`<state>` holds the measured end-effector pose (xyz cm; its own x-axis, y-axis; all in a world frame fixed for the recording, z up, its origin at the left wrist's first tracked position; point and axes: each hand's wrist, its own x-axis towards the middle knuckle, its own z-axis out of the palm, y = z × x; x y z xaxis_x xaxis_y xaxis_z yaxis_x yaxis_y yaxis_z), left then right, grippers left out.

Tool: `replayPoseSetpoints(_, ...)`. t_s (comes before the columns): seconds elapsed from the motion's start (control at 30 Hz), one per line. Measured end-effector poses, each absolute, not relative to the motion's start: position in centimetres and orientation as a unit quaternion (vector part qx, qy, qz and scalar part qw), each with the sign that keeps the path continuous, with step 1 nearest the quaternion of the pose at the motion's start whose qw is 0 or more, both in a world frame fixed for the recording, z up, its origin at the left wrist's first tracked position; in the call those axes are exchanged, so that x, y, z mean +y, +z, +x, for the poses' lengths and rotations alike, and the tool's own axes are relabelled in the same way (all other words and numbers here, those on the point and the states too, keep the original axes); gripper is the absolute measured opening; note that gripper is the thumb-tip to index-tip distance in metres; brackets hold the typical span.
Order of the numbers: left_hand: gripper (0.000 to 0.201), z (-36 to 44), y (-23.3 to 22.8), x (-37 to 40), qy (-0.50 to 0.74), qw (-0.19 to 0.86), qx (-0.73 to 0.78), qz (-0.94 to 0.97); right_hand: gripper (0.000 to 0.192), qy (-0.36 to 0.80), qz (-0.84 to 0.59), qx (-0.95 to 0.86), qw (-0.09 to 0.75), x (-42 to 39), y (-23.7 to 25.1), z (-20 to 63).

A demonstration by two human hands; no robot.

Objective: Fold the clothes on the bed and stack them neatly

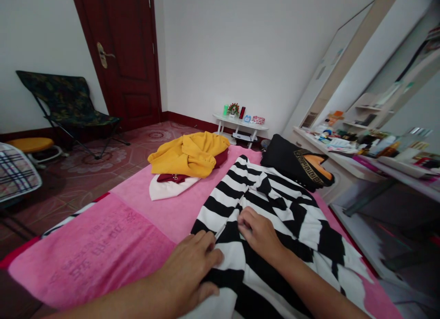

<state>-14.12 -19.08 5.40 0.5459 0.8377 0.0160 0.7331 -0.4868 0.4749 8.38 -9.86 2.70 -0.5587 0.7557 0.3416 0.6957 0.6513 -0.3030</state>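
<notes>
The striped garment [275, 218] lies along the bed's right edge; the left hand [187, 268] presses flat on its near left border, fingers spread, gripping nothing; the right hand [259, 234] rests mid-cloth, fingertips curled onto a fold, though whether they pinch it I cannot tell. Loose folds could bunch under the palms; the right side might slide off the pink blanket [103, 245].

Both hands, left [190, 266] and right [258, 234], lie palm-down, fingers extended.
</notes>
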Motion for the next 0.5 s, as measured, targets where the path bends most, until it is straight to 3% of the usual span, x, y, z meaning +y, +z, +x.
replayPoseSetpoints(0.07, 0.01, -14.1, 4.7, -18.5, 0.14, 0.216, 0.455, 0.853, 0.01, 0.063, -0.398, -0.891, 0.208, -10.8, 3.1, 8.1)
replayPoseSetpoints(0.17, 0.004, -14.5, 3.9, -17.3, 0.214, 0.287, 0.448, 0.82, 0.014, 0.072, -0.376, -0.901, 0.204, -11.5, 3.3, 8.2)
replayPoseSetpoints(0.3, 0.021, -16.4, 4.9, -15.3, 0.381, 0.483, 0.449, 0.649, 0.014, 0.107, -0.362, -0.898, 0.226, -11.6, 3.8, 8.5)
replayPoseSetpoints(0.5, 0.032, -18.1, 9.1, -13.4, 0.535, 0.585, 0.401, 0.459, 0.073, 0.179, -0.3, -0.932, 0.096, -13.4, 4.2, 6.3)
